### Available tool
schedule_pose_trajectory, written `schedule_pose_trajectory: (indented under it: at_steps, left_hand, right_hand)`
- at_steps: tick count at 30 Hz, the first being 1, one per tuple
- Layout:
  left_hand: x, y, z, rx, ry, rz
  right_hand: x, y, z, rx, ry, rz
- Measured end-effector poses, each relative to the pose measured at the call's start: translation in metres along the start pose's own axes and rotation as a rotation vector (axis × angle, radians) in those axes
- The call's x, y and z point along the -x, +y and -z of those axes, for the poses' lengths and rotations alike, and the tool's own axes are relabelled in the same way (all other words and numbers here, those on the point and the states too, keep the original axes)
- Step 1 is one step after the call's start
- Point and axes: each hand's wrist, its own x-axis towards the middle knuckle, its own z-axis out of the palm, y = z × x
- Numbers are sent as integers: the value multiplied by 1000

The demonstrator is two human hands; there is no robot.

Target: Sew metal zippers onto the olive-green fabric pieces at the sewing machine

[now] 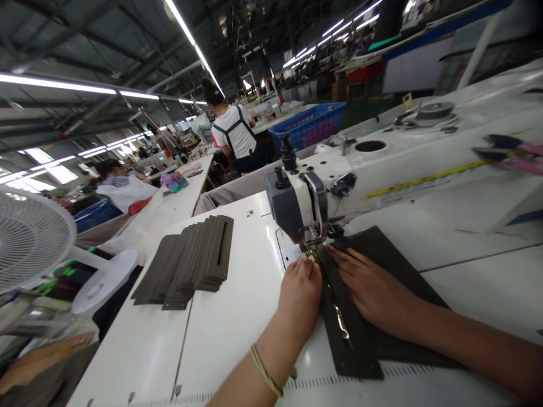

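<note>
A dark olive fabric piece (394, 265) with a metal zipper (341, 322) along it lies under the presser foot (311, 242) of a white sewing machine (382, 169). My left hand (299, 291) rests at the fabric's left edge, fingers curled and pinched at the cloth beside the needle. My right hand (371, 288) lies flat on the fabric to the right of the zipper, fingers stretched toward the foot.
A fanned stack of dark fabric strips (186, 263) lies on the white table (229, 328) to the left. A white fan (34, 237) stands at the far left. A blue basket (311, 124) and other workers sit behind. Scissors (509, 150) lie on the machine.
</note>
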Motion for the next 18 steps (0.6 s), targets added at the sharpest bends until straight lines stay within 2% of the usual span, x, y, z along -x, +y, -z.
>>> schedule_pose_trajectory:
  at_steps: [5, 8, 11, 15, 17, 18]
  left_hand:
    - [-2, -2, -4, -17, 32, 20]
    - [-5, -3, -3, -14, -35, 80]
    - [-7, -5, 0, -8, -118, 139]
    - [-6, -6, 2, 49, -156, 199]
    - [-6, -7, 3, 87, -161, 218]
    - [-5, -7, 4, 111, -167, 224]
  right_hand:
    - [2, 5, -12, 38, 40, 47]
    - [-2, 11, -15, 33, 51, 49]
    - [-4, 13, -3, -16, 44, 40]
    - [10, -8, 23, -129, 17, 146]
    - [22, -26, 26, -170, 79, 182]
    - [27, -35, 24, -174, 170, 183]
